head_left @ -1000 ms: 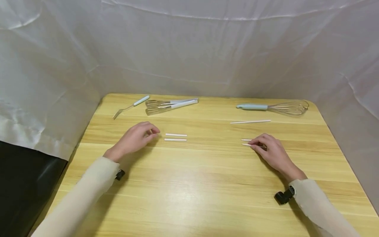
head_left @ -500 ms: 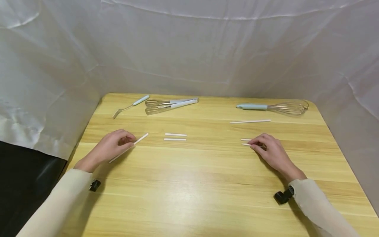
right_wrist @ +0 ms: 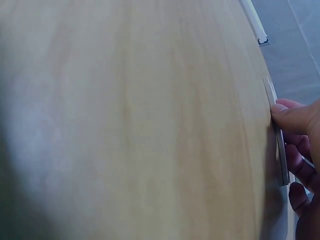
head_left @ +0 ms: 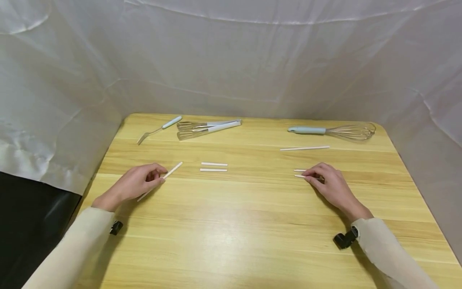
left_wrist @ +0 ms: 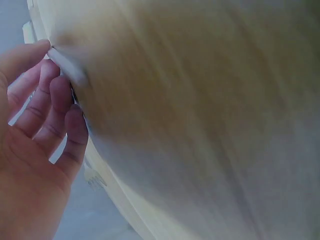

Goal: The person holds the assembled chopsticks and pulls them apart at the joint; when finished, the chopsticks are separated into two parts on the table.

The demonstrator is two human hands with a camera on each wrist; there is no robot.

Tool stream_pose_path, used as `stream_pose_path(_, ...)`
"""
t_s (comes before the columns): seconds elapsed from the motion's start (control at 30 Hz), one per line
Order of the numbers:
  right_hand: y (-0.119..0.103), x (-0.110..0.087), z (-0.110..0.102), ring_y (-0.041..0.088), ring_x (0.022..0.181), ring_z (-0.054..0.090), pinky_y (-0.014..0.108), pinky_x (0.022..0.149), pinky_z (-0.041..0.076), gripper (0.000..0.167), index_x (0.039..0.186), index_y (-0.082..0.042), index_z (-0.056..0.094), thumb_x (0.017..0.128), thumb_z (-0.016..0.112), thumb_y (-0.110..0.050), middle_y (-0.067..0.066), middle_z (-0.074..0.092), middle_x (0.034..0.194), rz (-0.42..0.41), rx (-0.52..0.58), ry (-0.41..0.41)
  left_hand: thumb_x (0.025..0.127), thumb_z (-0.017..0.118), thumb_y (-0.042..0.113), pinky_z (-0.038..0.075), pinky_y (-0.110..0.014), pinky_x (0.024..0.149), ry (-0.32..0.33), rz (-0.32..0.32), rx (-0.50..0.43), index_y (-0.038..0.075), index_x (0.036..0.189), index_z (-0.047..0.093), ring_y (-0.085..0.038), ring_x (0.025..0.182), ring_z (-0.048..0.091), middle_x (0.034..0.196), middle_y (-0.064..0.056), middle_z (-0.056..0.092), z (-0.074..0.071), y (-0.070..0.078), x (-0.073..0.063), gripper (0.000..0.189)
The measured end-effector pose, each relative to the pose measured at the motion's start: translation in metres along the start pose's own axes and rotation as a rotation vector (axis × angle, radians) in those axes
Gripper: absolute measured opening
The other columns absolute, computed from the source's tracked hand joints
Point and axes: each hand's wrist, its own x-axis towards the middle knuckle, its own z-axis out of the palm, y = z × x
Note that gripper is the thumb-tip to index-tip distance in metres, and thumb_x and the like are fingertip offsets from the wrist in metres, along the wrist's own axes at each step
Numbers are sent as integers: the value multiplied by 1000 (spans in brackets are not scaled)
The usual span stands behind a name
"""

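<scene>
My left hand (head_left: pixel 135 182) pinches a long white chopstick (head_left: pixel 173 169) near its middle, low over the left of the table; it slants up to the right. In the left wrist view a blurred white end of the chopstick (left_wrist: pixel 70 66) shows by the thumb. At the right, my right hand (head_left: pixel 330 182) pinches a short white stick (right_wrist: pixel 280 145), apparently a chopstick piece, between thumb and fingers. The tip of another white piece (head_left: pixel 298 170) shows just behind it, the remainder hidden by the hand. Two short white chopstick pieces (head_left: pixel 213 163) lie parallel between the hands.
Another long white chopstick (head_left: pixel 304 148) lies beyond my right hand. Along the far edge of the wooden table (head_left: pixel 231 224) are a fork (head_left: pixel 159 130), metal tongs (head_left: pixel 209 129) with white handles and a whisk (head_left: pixel 332 131). Pale cloth (head_left: pixel 231 60) hangs behind and beside the table.
My left hand has drawn back left and nearer to me, and the long chopstick now shows in its fingers, shifted slightly rightward since half a second ago. The right hand stays put.
</scene>
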Motion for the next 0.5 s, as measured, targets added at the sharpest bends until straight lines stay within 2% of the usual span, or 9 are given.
stream_pose_path(0.23,1,0,1,11,91,62,22,78,47,11,110,-16,83,102,77,-10,0,73,106,3,1,3,105,74,17,48,-28,71,-6,46,37,18,144,63,-10,78,58,91,8,66,2,1,1,41)
stream_pose_path(0.33,2,0,1,10,91,61,22,78,47,11,110,-16,83,102,77,-10,0,73,106,6,2,0,106,72,17,49,-29,72,-7,63,44,20,138,68,-10,78,58,91,8,67,3,3,2,33)
stream_pose_path(0.5,3,0,0,9,90,60,23,78,47,11,111,-16,83,103,77,-11,1,73,106,9,1,-8,107,68,17,53,-35,80,11,77,60,19,123,77,-10,87,61,100,7,73,4,6,3,18)
